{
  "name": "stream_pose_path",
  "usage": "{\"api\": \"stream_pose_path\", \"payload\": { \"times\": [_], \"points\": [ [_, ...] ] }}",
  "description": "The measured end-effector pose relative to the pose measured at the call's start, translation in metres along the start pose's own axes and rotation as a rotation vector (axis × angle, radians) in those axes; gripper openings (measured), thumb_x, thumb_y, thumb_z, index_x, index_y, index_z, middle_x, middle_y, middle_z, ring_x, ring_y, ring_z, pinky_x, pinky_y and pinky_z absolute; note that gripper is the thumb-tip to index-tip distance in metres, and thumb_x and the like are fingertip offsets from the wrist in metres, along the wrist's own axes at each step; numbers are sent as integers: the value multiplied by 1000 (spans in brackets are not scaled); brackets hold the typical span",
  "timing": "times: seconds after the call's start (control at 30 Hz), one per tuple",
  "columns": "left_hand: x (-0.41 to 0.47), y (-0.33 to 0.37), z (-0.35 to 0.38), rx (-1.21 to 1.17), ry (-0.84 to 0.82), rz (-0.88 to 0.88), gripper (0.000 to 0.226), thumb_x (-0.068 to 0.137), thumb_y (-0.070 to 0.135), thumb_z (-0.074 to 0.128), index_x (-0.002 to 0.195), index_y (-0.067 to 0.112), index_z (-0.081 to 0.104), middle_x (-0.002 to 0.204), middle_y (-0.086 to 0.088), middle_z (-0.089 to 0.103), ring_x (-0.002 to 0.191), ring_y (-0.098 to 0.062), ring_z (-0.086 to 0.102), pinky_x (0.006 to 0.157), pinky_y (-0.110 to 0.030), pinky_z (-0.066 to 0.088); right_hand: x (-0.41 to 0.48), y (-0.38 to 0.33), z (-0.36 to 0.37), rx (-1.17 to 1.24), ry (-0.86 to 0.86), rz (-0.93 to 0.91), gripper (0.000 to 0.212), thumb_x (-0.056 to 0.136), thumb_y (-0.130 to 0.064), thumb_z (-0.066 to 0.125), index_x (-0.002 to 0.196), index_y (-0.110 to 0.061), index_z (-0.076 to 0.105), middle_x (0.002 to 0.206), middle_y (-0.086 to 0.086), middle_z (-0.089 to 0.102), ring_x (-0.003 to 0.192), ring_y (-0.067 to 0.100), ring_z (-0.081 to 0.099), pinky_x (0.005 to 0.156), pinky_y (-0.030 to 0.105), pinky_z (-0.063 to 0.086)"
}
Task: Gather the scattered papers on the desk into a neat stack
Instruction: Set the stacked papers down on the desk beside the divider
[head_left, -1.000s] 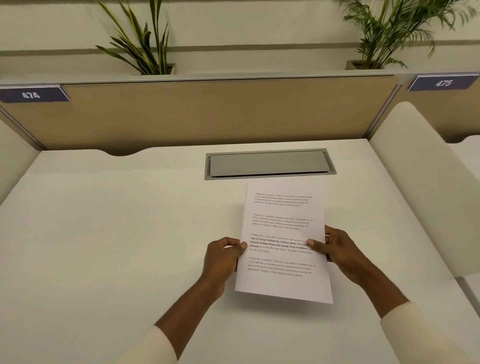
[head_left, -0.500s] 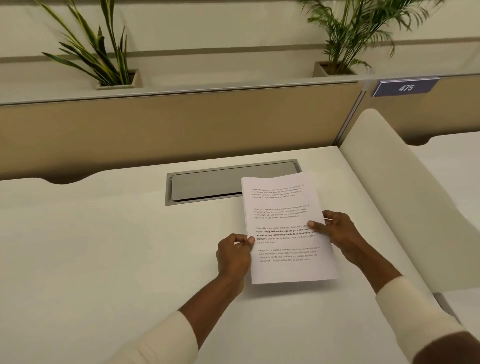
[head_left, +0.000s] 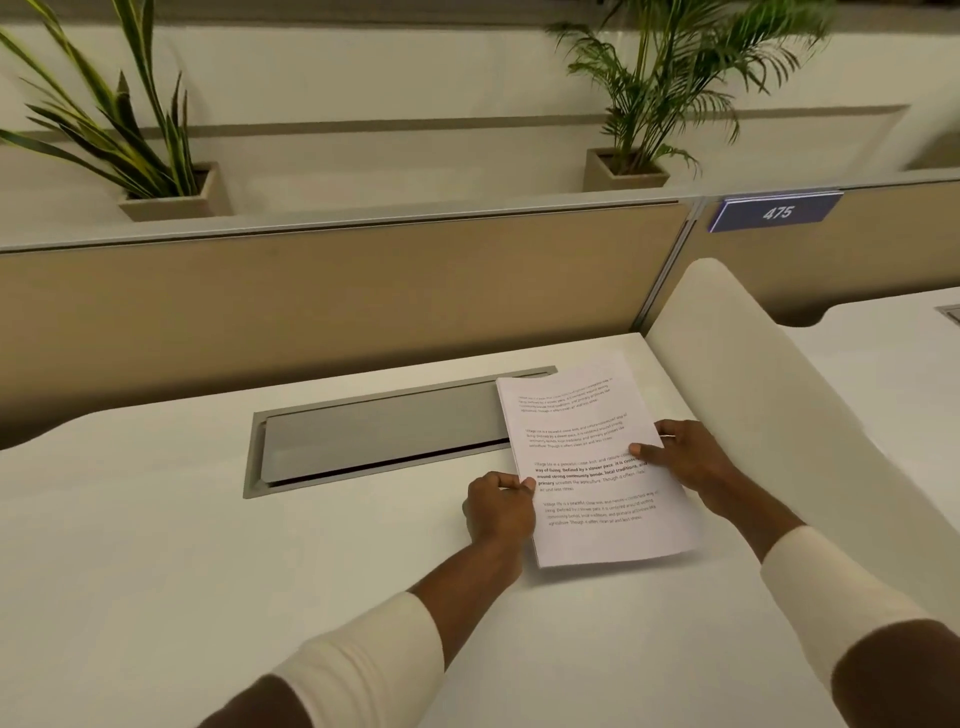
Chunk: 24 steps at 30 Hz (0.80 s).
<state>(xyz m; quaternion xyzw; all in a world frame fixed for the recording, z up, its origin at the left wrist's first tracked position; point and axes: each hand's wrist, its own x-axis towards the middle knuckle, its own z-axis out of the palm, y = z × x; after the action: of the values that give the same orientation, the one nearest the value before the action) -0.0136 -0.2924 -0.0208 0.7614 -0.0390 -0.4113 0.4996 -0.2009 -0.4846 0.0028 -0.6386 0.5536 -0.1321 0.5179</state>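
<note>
A squared-up stack of printed white papers (head_left: 592, 525) sits at the right side of the white desk (head_left: 208, 545), its far corner overlapping the grey cable hatch (head_left: 374, 431). My left hand (head_left: 498, 506) pinches the stack's left edge. On the right edge, my right hand (head_left: 685, 457) grips with the thumb on top of the text. The stack's near edge looks slightly raised, with a shadow under it. No loose sheets show elsewhere on the desk.
A curved white side divider (head_left: 769, 395) rises just right of the stack. A tan partition (head_left: 337, 296) closes the desk's far side, with two potted plants (head_left: 156, 161) on the ledge behind. A blue sign reading 475 (head_left: 776, 212) marks the neighbouring desk.
Both hands have carried the paper stack to the right and farther back, over the hatch's right end. The camera view has turned right and tilted.
</note>
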Motion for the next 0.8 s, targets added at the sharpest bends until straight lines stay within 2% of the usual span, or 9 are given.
{"api": "stream_pose_path", "payload": {
  "times": [0.13, 0.27, 0.3, 0.4, 0.47, 0.53, 0.63, 0.7, 0.8],
  "points": [
    [14, 8, 13, 89, -4, 11, 18, 97, 22, 80, 83, 15, 70, 105, -8, 78, 100, -36, 78, 90, -48, 67, 22, 0, -1, -46, 7, 8, 22, 90, -8, 86, 107, 2, 75, 89, 7, 80, 71, 20, 76, 56, 21, 56],
    [28, 16, 16, 199, -31, 16, 28, 96, 20, 82, 75, 18, 63, 106, -9, 80, 84, -30, 76, 55, -26, 60, 42, 4, -1, -65, 23, 14, 23, 90, -9, 85, 109, 1, 75, 93, 8, 81, 74, 23, 77, 61, 27, 57],
    [32, 18, 16, 215, -48, 6, 28, 96, 18, 82, 76, 16, 62, 106, -10, 80, 80, -29, 77, 51, -27, 62, 47, 4, -1, -77, 25, 15, 22, 91, -10, 85, 108, -1, 75, 91, 5, 81, 73, 21, 76, 59, 26, 57],
    [36, 27, 17, 330, -108, -19, 21, 95, 20, 81, 86, 12, 64, 99, -11, 83, 73, -31, 84, 62, -47, 71, 58, 4, -3, -118, 30, 22, 21, 89, -15, 87, 105, -7, 75, 91, 3, 81, 72, 19, 76, 58, 26, 55],
    [36, 33, 19, 518, -109, 24, 15, 95, 26, 76, 93, 13, 68, 91, -6, 84, 66, -28, 85, 70, -47, 72, 64, 4, -5, -122, 47, 23, 23, 87, -18, 90, 102, -8, 75, 93, 8, 81, 74, 22, 75, 62, 29, 55],
    [35, 39, 19, 615, -84, 60, 13, 93, 31, 73, 92, 18, 68, 91, -3, 84, 69, -27, 85, 78, -44, 72, 66, 3, -6, -137, 79, 21, 25, 84, -26, 92, 97, -12, 76, 89, 5, 78, 75, 22, 73, 63, 29, 53],
    [33, 41, 23, 606, -62, 76, 19, 92, 35, 75, 101, 18, 70, 110, -3, 81, 94, -31, 84, 88, -43, 69, 64, 6, -4, -180, 126, 7, 27, 81, -40, 93, 90, -19, 77, 83, -3, 74, 78, 20, 73, 64, 29, 52],
    [33, 41, 28, 502, -70, 72, 30, 94, 36, 76, 115, 14, 73, 125, -6, 77, 113, -32, 76, 96, -42, 65, 64, 9, -1, -224, 171, -4, 34, 81, -47, 91, 95, -18, 78, 90, -2, 77, 87, 24, 74, 75, 34, 57],
    [32, 43, 35, 314, -79, 30, 41, 95, 35, 78, 127, 9, 73, 139, -12, 70, 127, -33, 67, 107, -45, 60, 60, 9, 5, -297, 263, 7, 54, 80, -57, 88, 110, -14, 78, 102, 1, 76, 98, 26, 71, 90, 40, 57]
  ]
}}
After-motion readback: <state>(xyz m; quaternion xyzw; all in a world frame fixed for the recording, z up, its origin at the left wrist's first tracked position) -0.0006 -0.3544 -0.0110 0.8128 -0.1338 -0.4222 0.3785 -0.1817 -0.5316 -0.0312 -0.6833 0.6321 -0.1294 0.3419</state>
